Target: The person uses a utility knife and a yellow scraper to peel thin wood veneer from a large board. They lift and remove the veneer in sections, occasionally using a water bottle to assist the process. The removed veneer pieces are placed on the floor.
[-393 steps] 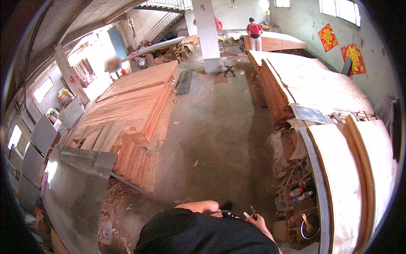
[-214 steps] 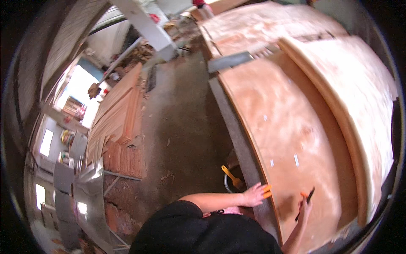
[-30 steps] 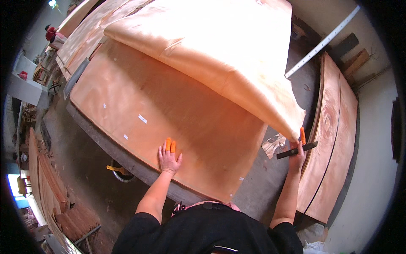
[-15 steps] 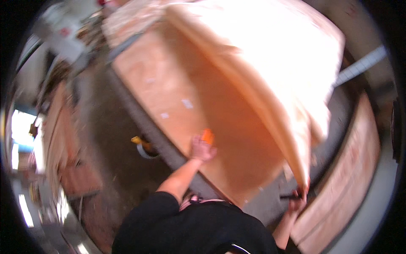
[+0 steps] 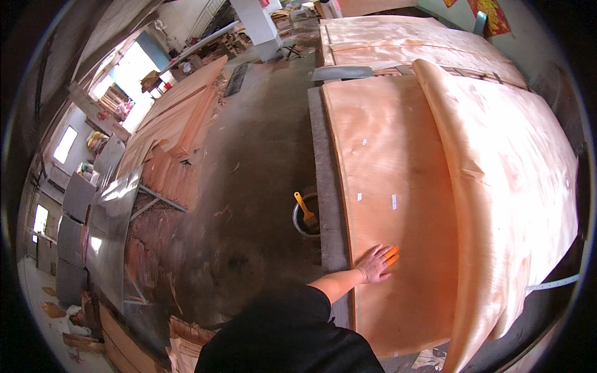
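My left hand (image 5: 373,265) lies flat on a pale wood panel (image 5: 398,155), fingers spread, near the panel's left edge. Orange covers wrap some of its fingertips. To the right of the hand, a large thin wood veneer sheet (image 5: 522,186) is folded back in a long rolled curve, shading part of the panel. Small white strips (image 5: 393,202) sit on the panel's face beyond the hand. My right hand is out of the picture.
A yellow-handled brush (image 5: 305,208) leans in a round bucket (image 5: 297,222) beside the stack's grey edge (image 5: 329,186). Stacked veneer (image 5: 180,118) lies on the left, beyond a dark floor (image 5: 255,149). Another covered stack (image 5: 410,43) stands farther back, near a white pillar (image 5: 255,25).
The view has swung left and up. My right hand, earlier at the folded veneer's near corner beside a dark object, has left the picture. My left hand stays on the panel.
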Available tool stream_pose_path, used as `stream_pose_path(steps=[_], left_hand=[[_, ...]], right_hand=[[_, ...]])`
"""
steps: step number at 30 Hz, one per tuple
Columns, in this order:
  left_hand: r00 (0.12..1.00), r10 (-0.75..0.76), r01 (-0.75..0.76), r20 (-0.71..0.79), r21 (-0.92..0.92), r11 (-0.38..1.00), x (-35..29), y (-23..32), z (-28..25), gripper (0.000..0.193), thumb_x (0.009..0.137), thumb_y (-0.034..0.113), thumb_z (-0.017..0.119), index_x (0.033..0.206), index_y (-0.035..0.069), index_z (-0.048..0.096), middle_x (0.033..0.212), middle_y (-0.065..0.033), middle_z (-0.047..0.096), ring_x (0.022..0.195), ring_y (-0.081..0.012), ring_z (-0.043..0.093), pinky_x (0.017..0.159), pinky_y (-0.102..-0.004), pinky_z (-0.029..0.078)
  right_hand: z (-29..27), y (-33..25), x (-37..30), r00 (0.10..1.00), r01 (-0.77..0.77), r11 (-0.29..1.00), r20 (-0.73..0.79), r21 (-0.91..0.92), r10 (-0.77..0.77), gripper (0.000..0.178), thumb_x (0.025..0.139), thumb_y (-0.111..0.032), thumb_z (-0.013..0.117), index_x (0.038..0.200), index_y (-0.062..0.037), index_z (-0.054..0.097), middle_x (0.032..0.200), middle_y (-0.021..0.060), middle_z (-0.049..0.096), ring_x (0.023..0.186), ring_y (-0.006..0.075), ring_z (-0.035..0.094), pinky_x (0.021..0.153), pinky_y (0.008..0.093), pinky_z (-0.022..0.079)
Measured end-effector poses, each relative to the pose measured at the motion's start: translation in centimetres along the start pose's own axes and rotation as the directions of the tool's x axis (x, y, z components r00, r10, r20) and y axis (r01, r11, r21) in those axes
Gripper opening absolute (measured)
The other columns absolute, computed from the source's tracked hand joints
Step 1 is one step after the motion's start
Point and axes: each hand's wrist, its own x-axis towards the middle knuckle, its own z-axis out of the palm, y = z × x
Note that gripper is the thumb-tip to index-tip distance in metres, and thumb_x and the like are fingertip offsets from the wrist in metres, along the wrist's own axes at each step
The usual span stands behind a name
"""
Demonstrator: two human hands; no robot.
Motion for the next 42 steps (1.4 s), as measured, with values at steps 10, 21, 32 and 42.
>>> stream_pose_path(steps=[10,21,32,42], left_hand=[[0.997,0.07,-0.067,-0.012,0.148,0.987,0.6,0.1,2.6,0.057,0.076,0.042,0.046,0.122,0.009,0.039,0.13,-0.0124,0.032,0.122,-0.0272,0.025,0.1,-0.0425,0.018],[0.931,0.081,-0.202,-0.357,-0.314,0.928,4.0,11.3,-8.6,0.064,0.083,0.036,0.045,0.13,-0.001,0.021,0.133,-0.0213,0.024,0.117,-0.0369,0.029,0.097,-0.0425,0.022],[0.695,0.718,-0.718,-0.038,-0.102,0.689,1.5,27.6,-12.0,0.062,0.078,0.048,0.045,0.124,0.006,0.037,0.133,-0.0147,0.028,0.125,-0.0254,0.024,0.102,-0.0461,0.007],[0.621,0.475,-0.646,0.624,0.063,0.761,-4.1,22.2,-7.6,0.05,0.072,0.049,0.053,0.081,0.0,0.063,0.086,-0.0135,0.059,0.108,-0.027,0.041,0.1,-0.0494,0.015]], right_hand=[[-2.0,-1.7,-0.8,0.999,0.037,0.998,-0.025,-0.042,-0.038,0.017,0.084,-0.019,0.047,0.09,-0.0047,0.052,0.073,0.0033,0.052,0.059,0.0115,0.048,0.049,0.0229,0.038],[-1.9,2.2,-4.1,0.94,-0.147,0.985,0.321,0.087,0.112,0.014,0.086,-0.018,0.043,0.096,-0.009,0.047,0.059,-0.0032,0.041,0.036,0.004,0.027,0.036,0.0181,0.02],[-6.1,6.9,-4.6,0.918,-0.137,0.877,0.274,-0.462,0.288,0.008,0.082,-0.016,0.049,0.076,-0.0102,0.051,0.055,-0.0078,0.036,0.045,0.0033,0.031,0.04,0.019,0.022],[-5.9,6.0,-4.0,0.838,-0.181,0.8,0.336,-0.572,0.429,0.024,0.081,-0.009,0.046,0.103,-0.0081,0.056,0.068,-0.004,0.054,0.048,0.0011,0.032,0.043,0.0177,0.025]])
